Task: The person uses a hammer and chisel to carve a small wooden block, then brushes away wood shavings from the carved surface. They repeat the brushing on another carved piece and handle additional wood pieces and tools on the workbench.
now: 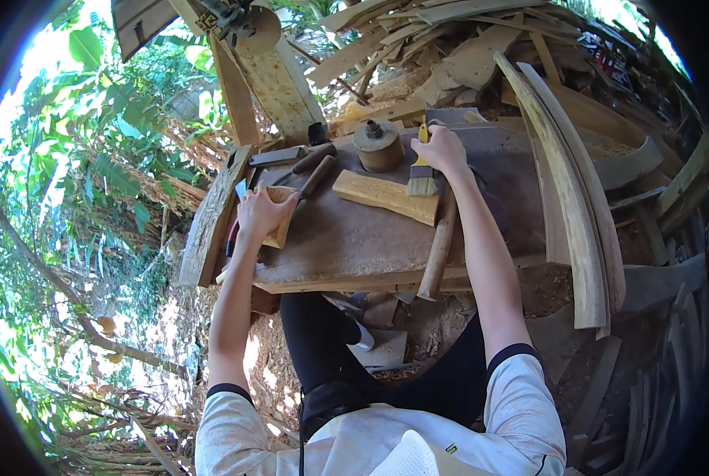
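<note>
My right hand (441, 151) grips a yellow-handled paintbrush (421, 181), its pale bristles angled down at the right part of a long, pale wooden piece (370, 193). Fingers of my left hand (261, 208) are curled on a smaller wooden block (279, 232) at the workbench's left side. Around that hand lie wooden-handled tools (317, 176) and a dark flat bar (276, 157). A round container with a knob on top (376, 149) stands left of the brush. A long wooden handle (438, 262) lies below my right hand on the brown workbench (338, 262).
Curved planks (576, 206) lean along the bench's right side and a rough slab (211, 230) along its left. A heap of scrap wood (434, 55) lies behind. An upright timber post (279, 87) carries a dark fitting above. Foliage (92, 95) fills the left; offcuts (378, 349) lie below the bench.
</note>
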`<state>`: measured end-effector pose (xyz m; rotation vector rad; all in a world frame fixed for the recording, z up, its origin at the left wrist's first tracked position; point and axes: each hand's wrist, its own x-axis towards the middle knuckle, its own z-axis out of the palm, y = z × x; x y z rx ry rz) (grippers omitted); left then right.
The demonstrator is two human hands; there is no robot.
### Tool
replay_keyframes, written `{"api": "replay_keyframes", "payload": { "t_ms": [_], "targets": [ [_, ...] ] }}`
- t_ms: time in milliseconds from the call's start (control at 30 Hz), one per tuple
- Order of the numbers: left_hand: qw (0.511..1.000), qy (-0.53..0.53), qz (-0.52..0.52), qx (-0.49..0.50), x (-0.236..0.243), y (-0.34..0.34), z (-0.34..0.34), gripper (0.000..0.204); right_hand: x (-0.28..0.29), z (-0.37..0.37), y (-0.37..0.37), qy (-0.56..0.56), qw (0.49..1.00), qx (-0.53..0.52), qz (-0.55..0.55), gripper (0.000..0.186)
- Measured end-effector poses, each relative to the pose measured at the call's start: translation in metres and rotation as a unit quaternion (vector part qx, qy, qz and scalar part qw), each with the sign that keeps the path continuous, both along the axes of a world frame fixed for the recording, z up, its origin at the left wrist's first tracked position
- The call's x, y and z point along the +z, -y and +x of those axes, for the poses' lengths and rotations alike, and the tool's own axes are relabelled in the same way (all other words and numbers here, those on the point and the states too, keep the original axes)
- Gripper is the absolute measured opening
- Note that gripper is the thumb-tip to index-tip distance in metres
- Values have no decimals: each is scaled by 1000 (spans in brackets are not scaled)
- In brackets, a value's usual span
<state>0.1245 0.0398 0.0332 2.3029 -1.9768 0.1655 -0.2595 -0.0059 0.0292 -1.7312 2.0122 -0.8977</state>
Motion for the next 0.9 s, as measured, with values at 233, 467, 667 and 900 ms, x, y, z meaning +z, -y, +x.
{"api": "replay_keyframes", "payload": {
  "t_ms": [233,467,667,900],
  "targets": [
    [994,-59,83,-35,5,5,-6,109,-5,-3,1,-63,998,-10,-1,51],
    [984,-46,43,-165,4,40,-9,106,-7,4,-2,-68,998,1,3,53],
    [960,-31,59,-273,-1,66,-43,102,-12,1,0,-55,998,-1,-15,51],
    [975,7,6,-221,-15,69,-62,95,-15,1,3,-60,998,6,-7,51]
  ]
}}
